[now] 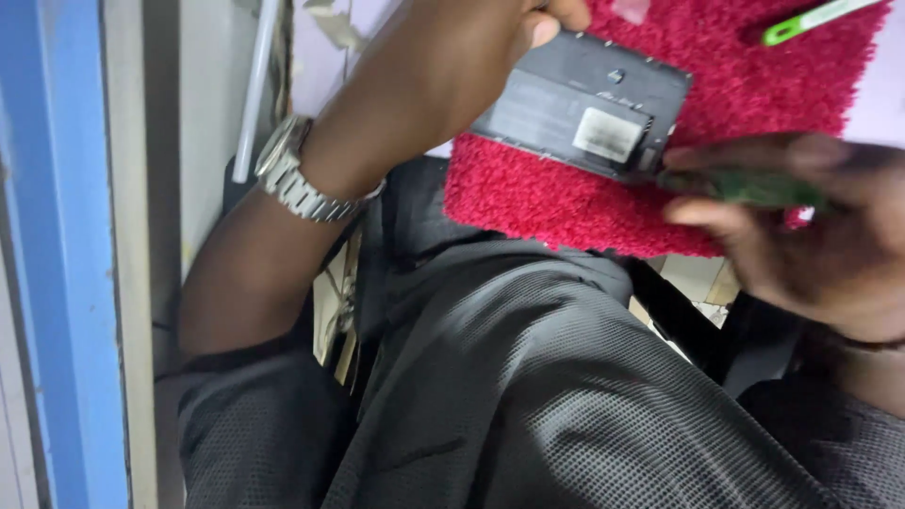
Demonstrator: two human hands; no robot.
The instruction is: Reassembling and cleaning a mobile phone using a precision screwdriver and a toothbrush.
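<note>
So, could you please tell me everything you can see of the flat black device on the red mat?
The black device is a flat rectangular slab, plastic by the look, with a pale label near one corner. It lies tilted on the red mat. The left hand grips its upper edge, thumb on top. The right hand brings a green-handled tool to its lower right corner.

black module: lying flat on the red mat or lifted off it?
Lifted at one end. The left hand grips the black module by its top edge, tilted over the red mat; whether its lower corner touches the mat, cannot tell.
</note>
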